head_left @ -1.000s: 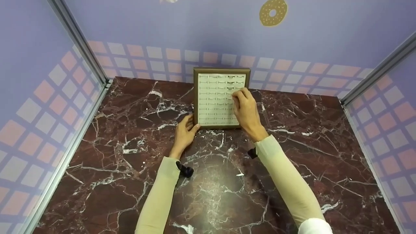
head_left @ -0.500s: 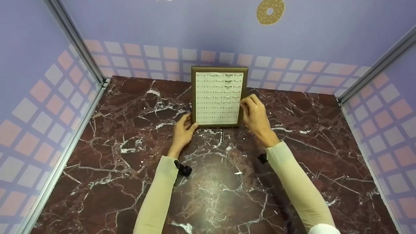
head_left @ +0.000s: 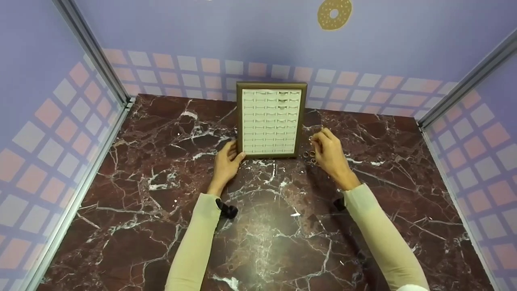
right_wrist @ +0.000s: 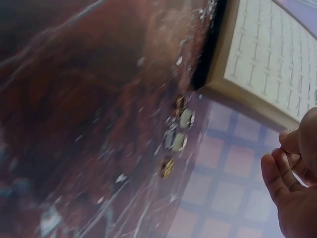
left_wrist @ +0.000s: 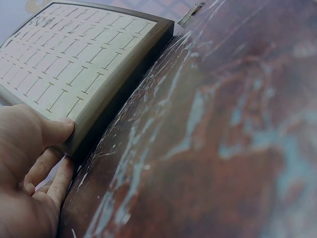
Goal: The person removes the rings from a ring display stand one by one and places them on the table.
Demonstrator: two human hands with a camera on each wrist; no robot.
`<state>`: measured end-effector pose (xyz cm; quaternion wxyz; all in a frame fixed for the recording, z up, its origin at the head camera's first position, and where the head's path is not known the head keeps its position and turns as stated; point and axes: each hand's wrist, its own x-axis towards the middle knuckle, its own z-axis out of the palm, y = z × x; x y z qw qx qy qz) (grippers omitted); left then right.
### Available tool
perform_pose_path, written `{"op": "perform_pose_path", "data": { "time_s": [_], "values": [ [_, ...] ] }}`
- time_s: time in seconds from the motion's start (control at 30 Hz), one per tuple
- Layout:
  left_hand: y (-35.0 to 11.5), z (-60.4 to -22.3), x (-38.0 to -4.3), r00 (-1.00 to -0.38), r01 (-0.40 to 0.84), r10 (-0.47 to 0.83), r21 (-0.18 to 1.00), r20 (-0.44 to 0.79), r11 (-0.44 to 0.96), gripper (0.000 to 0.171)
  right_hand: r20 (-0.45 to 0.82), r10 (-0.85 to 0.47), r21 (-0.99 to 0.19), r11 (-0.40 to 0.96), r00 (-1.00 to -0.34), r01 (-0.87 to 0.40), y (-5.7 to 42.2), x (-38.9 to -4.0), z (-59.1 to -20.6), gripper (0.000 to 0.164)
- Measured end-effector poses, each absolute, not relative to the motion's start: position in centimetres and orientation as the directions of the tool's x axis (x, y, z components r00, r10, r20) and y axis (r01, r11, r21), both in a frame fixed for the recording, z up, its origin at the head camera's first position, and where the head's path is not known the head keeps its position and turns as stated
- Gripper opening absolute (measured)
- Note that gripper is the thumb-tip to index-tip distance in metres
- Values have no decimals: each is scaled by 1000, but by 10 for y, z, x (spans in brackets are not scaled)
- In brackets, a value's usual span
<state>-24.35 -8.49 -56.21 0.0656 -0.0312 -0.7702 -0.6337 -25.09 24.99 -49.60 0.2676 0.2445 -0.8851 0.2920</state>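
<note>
**Two hands, one frame and some little rings**

Light purple walls (head_left: pixel 210 36) with pink and pale squares stand around the tabletop (head_left: pixel 266 226). The tabletop is dark red with white squiggly lines. Two pale sleeves (head_left: pixel 381 234) reach in from its front edge. A brown frame (head_left: pixel 239 117) stands up at the tabletop's back edge, near the middle. Inside it is a white board (head_left: pixel 270 124) with lots of thin slots, and three dark bits (head_left: pixel 282 100) sit in slots near the board's top right corner.

The left hand (head_left: pixel 225 165) holds the frame's bottom left corner, thumb in front. The right hand (head_left: pixel 332 155) is to the right of the frame, just off its edge. Its thumb and finger pinch what looks like a tiny shiny ring (head_left: pixel 310 138), too small to see well. By that hand, loose rings (head_left: pixel 305 154) lie near the frame's bottom right corner; one ring (right_wrist: pixel 167 168) is gold.
</note>
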Motion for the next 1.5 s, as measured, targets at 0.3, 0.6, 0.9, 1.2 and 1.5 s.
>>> {"op": "perform_pose_path", "data": {
  "time_s": [0.3,0.6,0.9,1.2,1.5],
  "values": [
    [-85,-561,-244,-990,127,-41,973,137,192,53,543,-279,-405,739,-792,-538,268,-248,-508,15],
    [-85,-559,-244,-991,121,-31,974,130,194,52,436,-281,-389,798,-855,-461,281,-244,-518,10],
    [-84,-562,-244,-989,131,-43,975,141,182,55,284,-270,-358,861,-920,-363,291,-238,-526,16],
    [-84,-563,-243,-989,127,-45,973,138,191,56,234,-271,-340,877,-934,-339,293,-235,-529,9],
    [-84,-562,-244,-990,121,-48,976,132,183,56,205,-307,-342,867,-929,-362,294,-235,-527,15]
  ]
}}
